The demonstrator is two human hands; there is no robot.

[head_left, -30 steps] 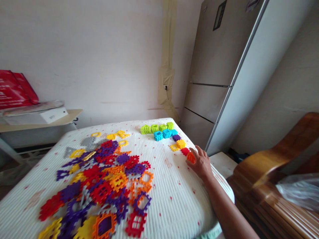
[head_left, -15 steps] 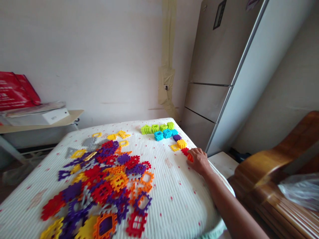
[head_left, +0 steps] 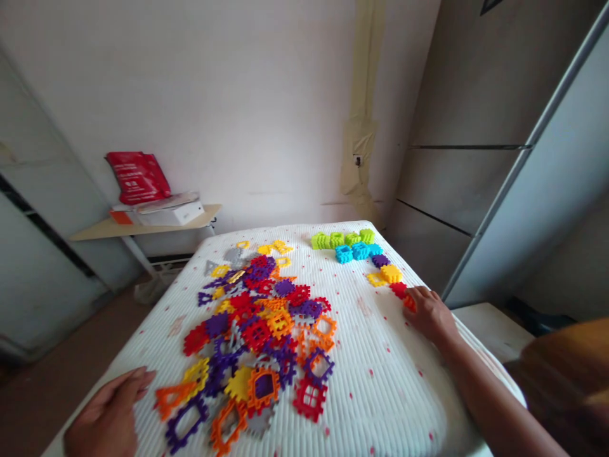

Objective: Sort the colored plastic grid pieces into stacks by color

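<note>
My right hand (head_left: 431, 314) is at the right edge of the bed-like padded surface, its fingers curled over an orange interlocking building piece (head_left: 410, 303), which they partly hide. Just beyond lies a red piece (head_left: 398, 289), then a yellow stack (head_left: 391, 273) and a yellow frame piece (head_left: 377, 279). At the lower left, my left hand (head_left: 109, 412) hovers with loosely extended fingers and nothing visible in it. Nearest to it is an orange triangular piece (head_left: 175, 397) at the rim of a mixed heap of pieces (head_left: 257, 333) in red, purple, yellow, orange and grey.
Toward the back right sit green stacks (head_left: 337, 239), blue stacks (head_left: 352, 252) and a purple stack (head_left: 380, 260). A refrigerator (head_left: 457, 184) stands beyond the right edge. At the back left, a small table (head_left: 95, 230) carries a white box (head_left: 174, 212) and a red bag (head_left: 137, 178).
The view has swung left. My left hand has come into view at the lower left. My right hand remains at the orange piece by the edge.
</note>
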